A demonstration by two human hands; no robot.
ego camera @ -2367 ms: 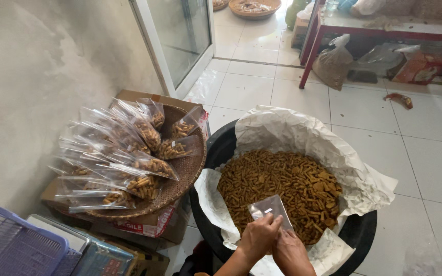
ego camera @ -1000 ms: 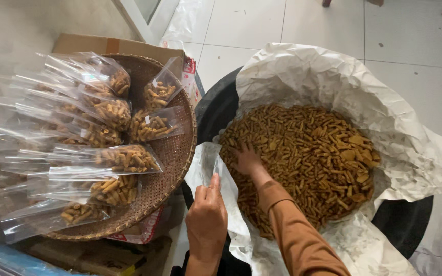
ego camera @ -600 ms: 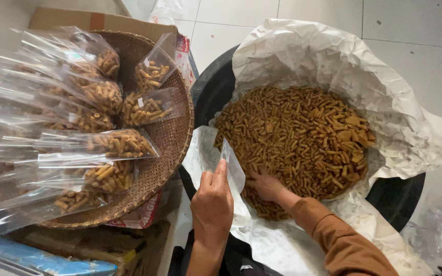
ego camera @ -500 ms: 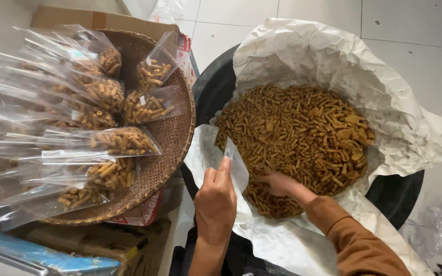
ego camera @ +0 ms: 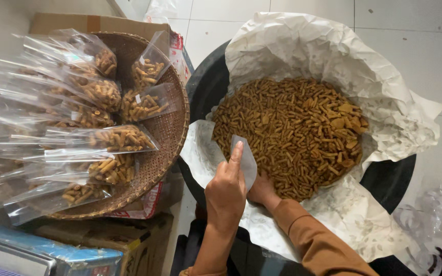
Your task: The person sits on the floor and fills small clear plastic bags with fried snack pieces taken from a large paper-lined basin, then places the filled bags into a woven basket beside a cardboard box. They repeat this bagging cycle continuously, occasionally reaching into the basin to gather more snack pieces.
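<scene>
A floor of pale square tiles [ego camera: 405,30] runs under everything, with grey grout lines showing at the top and right. On it stands a black tub [ego camera: 384,176] lined with crumpled white paper [ego camera: 333,46], and the paper holds a heap of small golden-brown snack sticks [ego camera: 292,133]. Just left of the tub, a round woven tray [ego camera: 167,133] rests on brown cardboard boxes [ego camera: 93,23] and carries many clear bags of the same snack [ego camera: 113,138], laid in overlapping rows. The left hand [ego camera: 226,191] is closed in a pinching grip on a small clear plastic bag [ego camera: 245,158], held upright at the near edge of the heap, above the paper lining. The right hand [ego camera: 263,190], in an orange-brown sleeve [ego camera: 318,245], lies low at the heap's near rim, mostly behind the bag and the left hand, so I cannot tell whether its grip is clenched or released. The bags at far left blur out and run past the frame. A blue-wrapped box [ego camera: 72,253] is cut off at the bottom left, and crinkled clear plastic [ego camera: 425,220] at the lower right is hard to make out.
</scene>
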